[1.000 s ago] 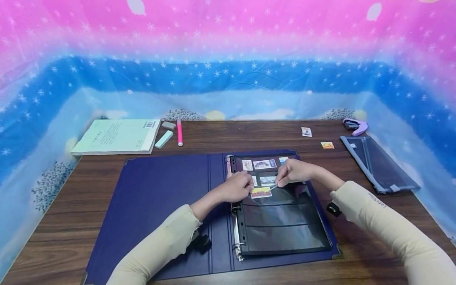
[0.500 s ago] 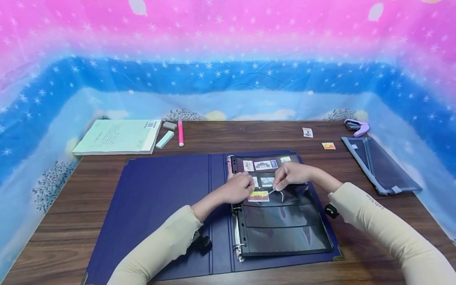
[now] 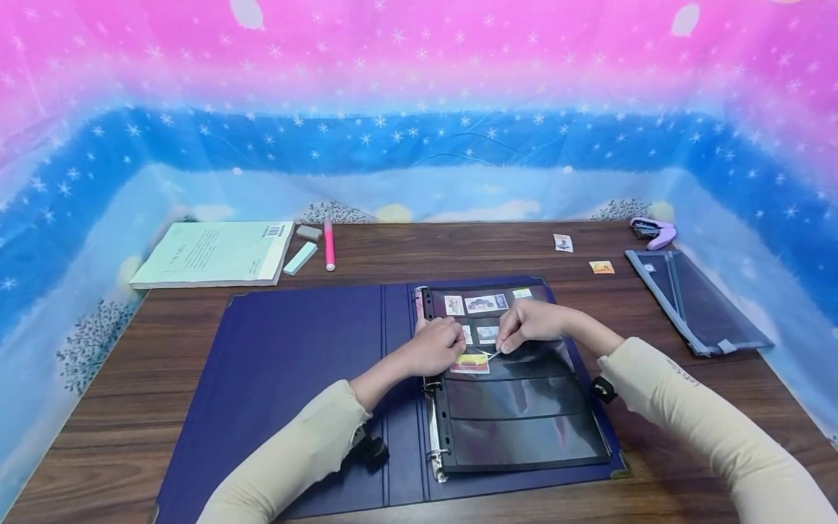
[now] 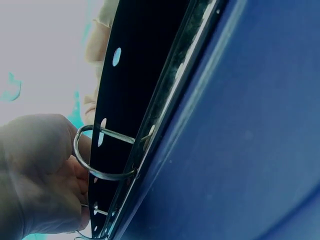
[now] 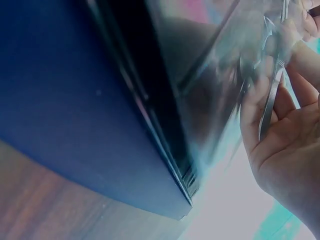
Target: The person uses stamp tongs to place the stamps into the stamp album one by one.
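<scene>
A blue ring binder (image 3: 301, 378) lies spread on the table with a black stamp page (image 3: 530, 440) on its rings. My right hand (image 3: 533, 324) pinches metal tweezers (image 5: 270, 102). Their tips meet the right edge of a red and yellow stamp (image 3: 470, 364) at the third pocket row. My left hand (image 3: 435, 348) is at the page's ring side, its curled fingers pinching the clear pocket film (image 5: 220, 80) by the stamp's upper left. Its fingertips are partly hidden. Several stamps, one a wide landscape stamp (image 3: 486, 303), sit in the two upper rows.
Two loose stamps, one orange stamp (image 3: 601, 268) and one pale stamp (image 3: 563, 243), lie at the back right. Beside them are a mesh zip pouch (image 3: 707, 306) and a purple stapler (image 3: 655, 233). A green book (image 3: 212, 251), erasers (image 3: 301, 258) and a pink marker (image 3: 329, 247) stand back left.
The red and yellow stamp has shifted left and slightly toward me with the tweezers. My right hand has moved a little left. My left hand has stayed nearly in place.
</scene>
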{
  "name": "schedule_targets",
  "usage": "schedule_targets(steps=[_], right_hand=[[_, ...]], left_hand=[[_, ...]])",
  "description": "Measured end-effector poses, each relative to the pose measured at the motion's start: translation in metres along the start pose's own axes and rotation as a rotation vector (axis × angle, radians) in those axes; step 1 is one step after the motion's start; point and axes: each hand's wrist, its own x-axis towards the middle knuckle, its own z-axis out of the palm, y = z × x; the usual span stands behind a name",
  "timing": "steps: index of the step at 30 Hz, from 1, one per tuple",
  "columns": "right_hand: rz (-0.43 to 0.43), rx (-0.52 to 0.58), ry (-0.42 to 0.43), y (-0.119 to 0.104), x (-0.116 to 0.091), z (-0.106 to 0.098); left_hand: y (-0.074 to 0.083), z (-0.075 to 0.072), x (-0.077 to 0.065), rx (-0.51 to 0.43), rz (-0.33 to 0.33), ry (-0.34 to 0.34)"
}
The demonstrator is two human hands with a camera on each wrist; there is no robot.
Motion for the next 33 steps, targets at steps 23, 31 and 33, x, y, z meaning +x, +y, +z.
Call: schedule_targets(steps=[23, 31, 33], right_hand=[[0.378, -0.243, 0.540, 0.071, -0.089, -0.093], [0.511, -0.161, 0.688, 0.099, -0.094, -0.116], [0.533, -0.133, 0.700, 0.105, -0.090, -0.119]], left_hand=[[-0.002, 0.001, -0.001, 0.119, 0.119, 0.101], [-0.004, 0.006, -0.002, 0.127, 0.115, 0.118], [-0.004, 0.010, -0.003, 0.127, 0.119, 0.123]])
